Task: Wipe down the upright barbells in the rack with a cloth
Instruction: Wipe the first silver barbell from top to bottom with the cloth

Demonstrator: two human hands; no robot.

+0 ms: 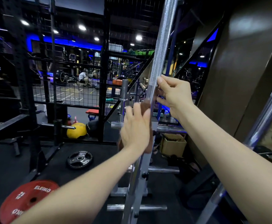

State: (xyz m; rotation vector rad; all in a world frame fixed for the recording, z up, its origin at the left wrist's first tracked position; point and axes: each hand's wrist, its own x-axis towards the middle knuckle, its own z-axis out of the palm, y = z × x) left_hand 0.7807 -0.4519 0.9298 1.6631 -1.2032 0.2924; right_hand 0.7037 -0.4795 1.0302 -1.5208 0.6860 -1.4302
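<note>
Red bumper plate (27,201) lay nearest, bottom left on black rubber floor (5,167), smooth matte face with white lettering. Past it, small black iron plate (79,159) with cut-out grips, flat on the floor.

Left hand (136,131) pressed a brown cloth (145,107) flat against the bar (158,57), fingers straight, palm on the cloth. Cloth looked soft and thin, mostly hidden behind the hand, edges blurred. Right hand (175,92) sat just above, fingers loosely curled round the shaft at the point where knurl gives way to smooth steel; thumb side hidden, so wrap-round vs. light steadying touch couldn't be told for sure.

Bar stood near-upright, slight lean, foot hidden low in the grey steel rack (140,183) with its chrome horizontal pegs. Upper shaft: bright knurled steel, diamond texture catching light. Lower shaft: smooth, polished.

Second bar (261,113) leaned at far right, smooth chrome sleeve, no hand or cloth on it.

Progress, my read: mid-wipe on one bar, cloth at mid-height. Can't tell from surface sheen which stretch was already cleaned. Long knurled length above the hands probably still to do, plus the second bar. Knurl would likely snag lint more than the smooth section.

Further back: cardboard box (173,143), yellow ball (77,130), black wire-mesh partition (70,78), gym floor beyond under blue strip lighting.
</note>
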